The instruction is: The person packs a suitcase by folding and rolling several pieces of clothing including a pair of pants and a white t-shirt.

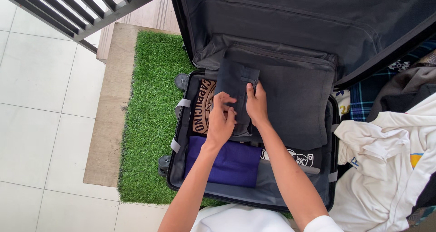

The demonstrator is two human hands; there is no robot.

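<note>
Lying folded, dark grey garment (pixel 236 89)

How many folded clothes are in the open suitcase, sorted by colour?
Dark grey or charcoal: 2, the small folded piece under both hands and the large folded garment
Black with a printed design: 2, one at the left, one at the front
Purple: 1
Total: 5 that can be seen
</note>
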